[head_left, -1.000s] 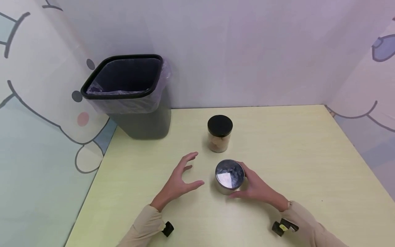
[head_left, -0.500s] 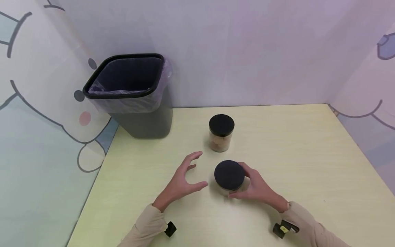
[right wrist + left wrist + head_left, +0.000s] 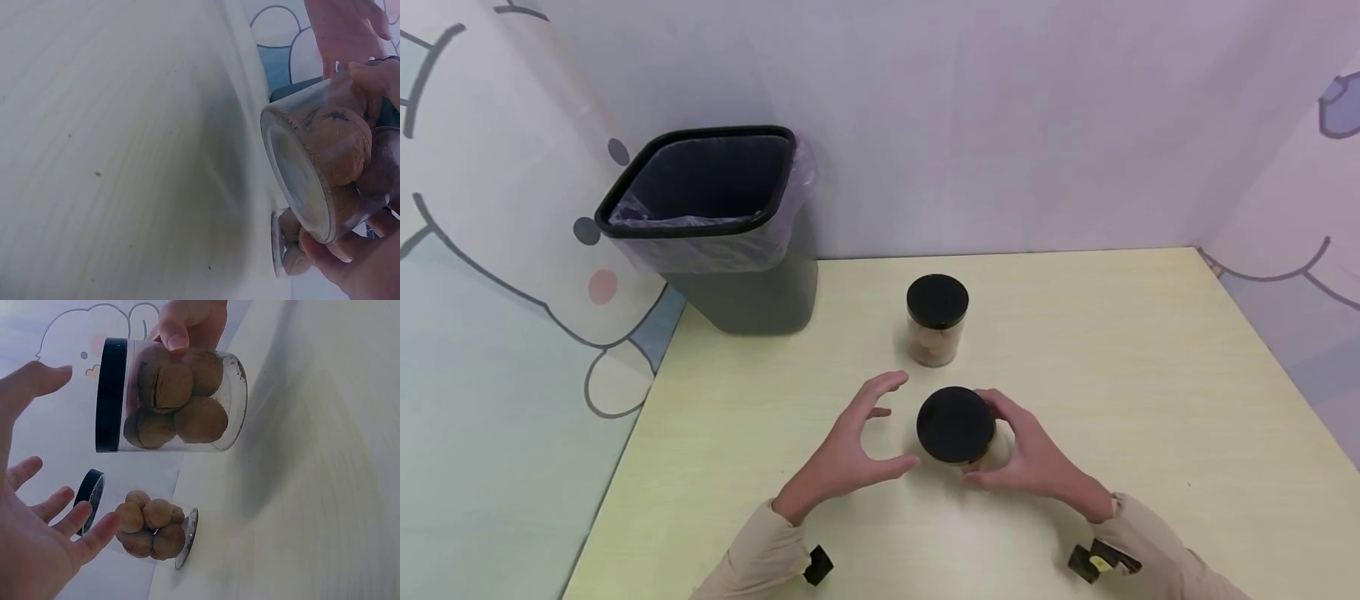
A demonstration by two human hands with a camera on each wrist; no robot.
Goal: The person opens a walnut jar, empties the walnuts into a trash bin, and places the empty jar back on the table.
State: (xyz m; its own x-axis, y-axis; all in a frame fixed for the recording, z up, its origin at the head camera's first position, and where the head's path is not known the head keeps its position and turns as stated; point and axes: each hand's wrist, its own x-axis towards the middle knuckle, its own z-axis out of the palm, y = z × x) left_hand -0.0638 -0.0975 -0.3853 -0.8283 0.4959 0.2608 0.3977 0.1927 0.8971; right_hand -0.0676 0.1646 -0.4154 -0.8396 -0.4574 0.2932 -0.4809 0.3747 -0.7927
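Observation:
My right hand (image 3: 1037, 458) holds a clear jar (image 3: 234, 394) between thumb and fingers. It has a black lid (image 3: 955, 425) and contains several walnuts (image 3: 201, 420). Both wrist views show its base off the table, with a shadow below. My left hand (image 3: 842, 458) is left of this jar, apart from it, with fingers spread and thumb out; nothing is in its grasp. Beyond the hands, a second clear jar (image 3: 934, 343) stands upright on the table, black-lidded too, with several walnuts inside visible in the left wrist view.
A grey bin (image 3: 752, 300) with a black rim and a plastic liner stands at the table's back left corner. A pale wall (image 3: 1000, 125) rises behind the pale wooden table (image 3: 1112, 333). Cartoon-patterned sheets (image 3: 497, 333) hang at the sides.
The held jar's lid has gone from a bright reflection to plain black, and the jar has risen a little in my right hand. My left hand has shifted slightly right, towards it.

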